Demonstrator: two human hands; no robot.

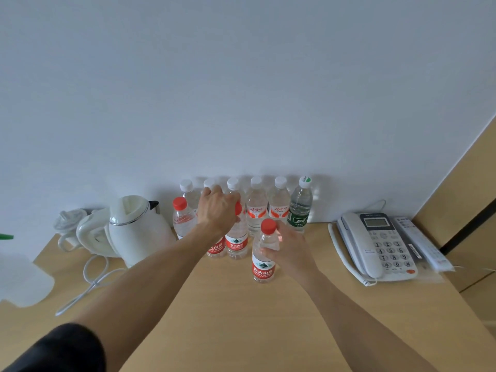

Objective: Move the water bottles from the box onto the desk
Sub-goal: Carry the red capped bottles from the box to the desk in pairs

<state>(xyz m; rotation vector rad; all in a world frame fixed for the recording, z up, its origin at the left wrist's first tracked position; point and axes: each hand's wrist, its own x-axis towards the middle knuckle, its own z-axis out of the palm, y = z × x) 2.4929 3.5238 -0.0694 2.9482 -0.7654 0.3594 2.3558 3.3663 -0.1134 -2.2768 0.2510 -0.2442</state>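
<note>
My right fingers (268,252) are wrapped round the shoulder of a red-capped bottle (264,253) that stands upright on the tabletop (241,318), nearest to me and a little apart from the rest. Farther in, my left hand (218,210) is curled over the top of another red-capped bottle (236,241) in the middle row, its fingers clamped about the neck, as best I can tell from behind the knuckles. One more red-labelled bottle (216,249) stands touching it on the left, and a further red-capped one (182,218) stands near the kettle (134,226). Against the wall runs a back row of white-capped bottles (256,205) ending in a green-labelled bottle (300,208). All hold clear water and stay capped. The box is out of view, so I judge the move well along, but cannot say what remains.
</note>
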